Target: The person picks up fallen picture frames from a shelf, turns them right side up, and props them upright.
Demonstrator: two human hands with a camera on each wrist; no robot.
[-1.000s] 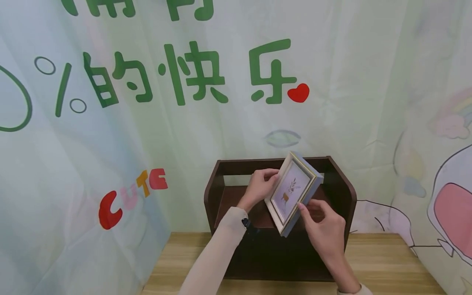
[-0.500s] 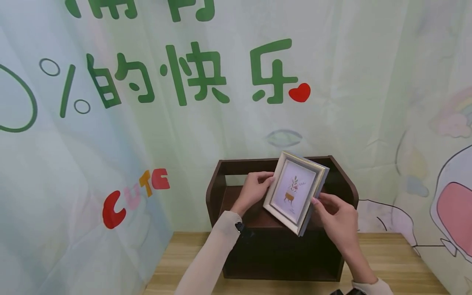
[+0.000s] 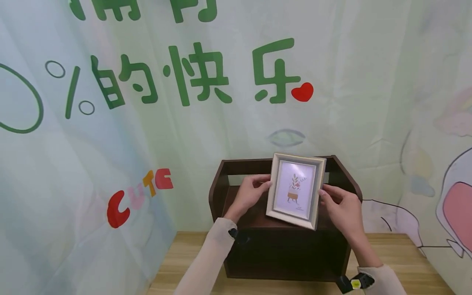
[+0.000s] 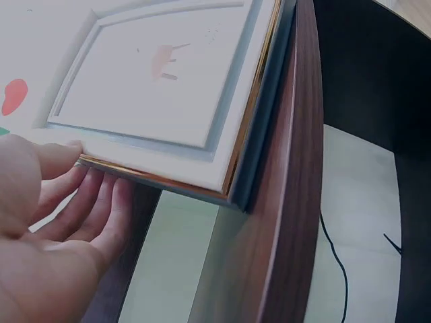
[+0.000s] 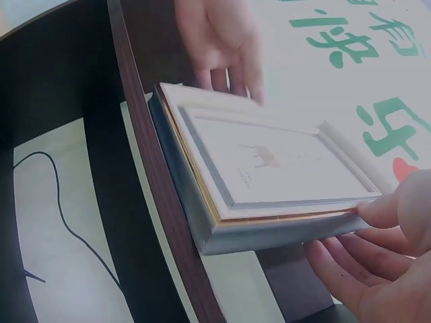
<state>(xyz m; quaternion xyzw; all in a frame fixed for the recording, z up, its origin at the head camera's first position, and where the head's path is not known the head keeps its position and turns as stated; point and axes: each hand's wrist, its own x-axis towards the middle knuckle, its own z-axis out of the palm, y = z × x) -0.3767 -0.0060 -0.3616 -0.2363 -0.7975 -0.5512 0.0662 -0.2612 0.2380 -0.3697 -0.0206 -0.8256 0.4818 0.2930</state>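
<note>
A picture frame (image 3: 270, 196) with a pale border and a potted-plant print faces the head camera, nearly upright with a slight tilt. My left hand (image 3: 252, 192) pinches its left edge, the thumb in front and the fingers behind, as the left wrist view shows on the frame's border (image 4: 182, 165). On the opposite edge my right hand (image 3: 343, 207) pinches it between thumb and fingers; the right wrist view shows the grey side (image 5: 269, 235) of the frame. The frame is at the upper shelf of a dark brown desk shelf (image 3: 287, 254); whether its lower edge touches the shelf, I cannot tell.
The desk shelf has raised side panels (image 3: 348, 176) and an open lower compartment. It stands on a wooden table (image 3: 398, 254). A printed curtain (image 3: 206, 131) with green characters hangs behind and to the sides.
The picture frame has turned from a steep slant to face the head camera and stand straighter. My right hand has moved right and slightly up with its edge; both hands keep hold.
</note>
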